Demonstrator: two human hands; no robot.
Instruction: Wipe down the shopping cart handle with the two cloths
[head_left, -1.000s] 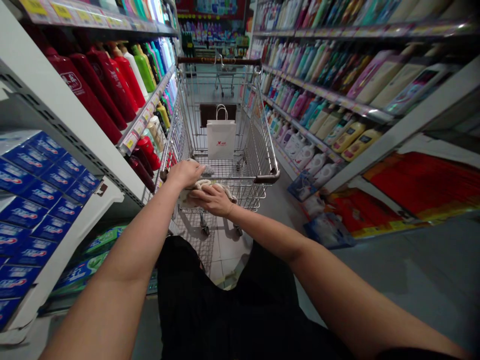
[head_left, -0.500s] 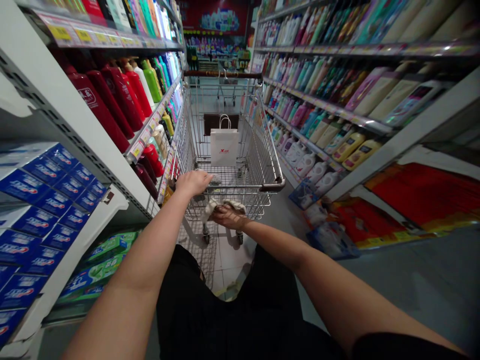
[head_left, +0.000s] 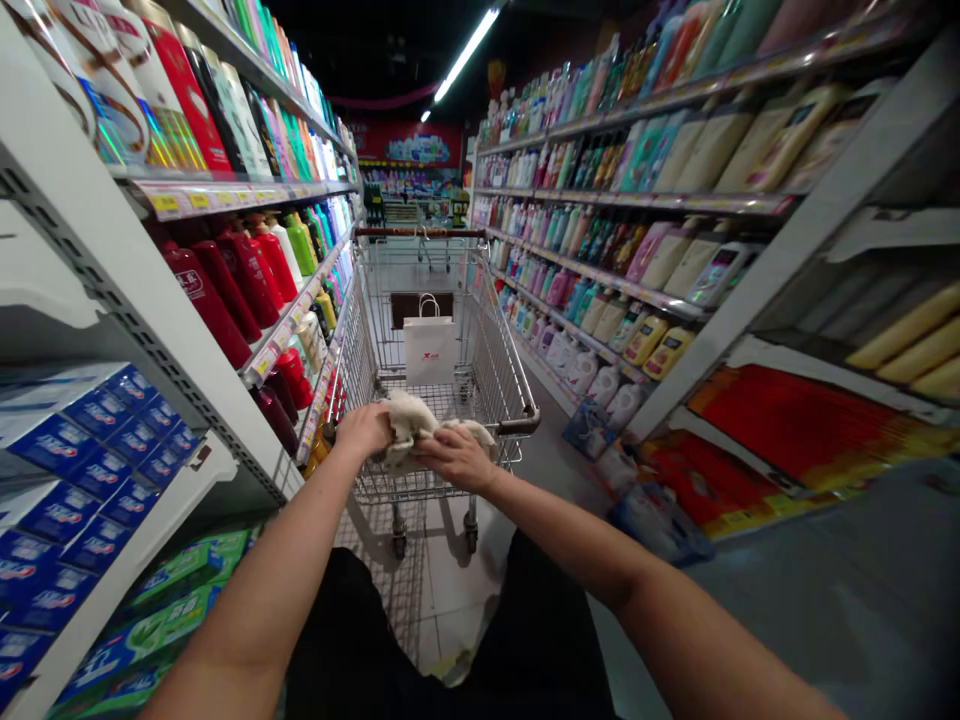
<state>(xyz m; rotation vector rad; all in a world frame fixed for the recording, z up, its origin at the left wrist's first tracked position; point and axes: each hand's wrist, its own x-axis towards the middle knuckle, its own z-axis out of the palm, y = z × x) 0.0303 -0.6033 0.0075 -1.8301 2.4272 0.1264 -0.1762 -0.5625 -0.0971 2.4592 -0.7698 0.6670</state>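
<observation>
Fluorescent ceiling strip [head_left: 466, 53] far above the fingers [head_left: 457, 458] lights the aisle; dark ceiling around it. Soft cart shadow [head_left: 379, 565] on the floor below the fingers. White shelf uprights [head_left: 97, 270] left of the fingers bow at the frame edge. No marked blur.

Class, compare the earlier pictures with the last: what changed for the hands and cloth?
The left hand and right hand have drawn together, bunching the cloth up above the cart's near bar; the view has tilted up. The white bag stays upright in the cart.
</observation>
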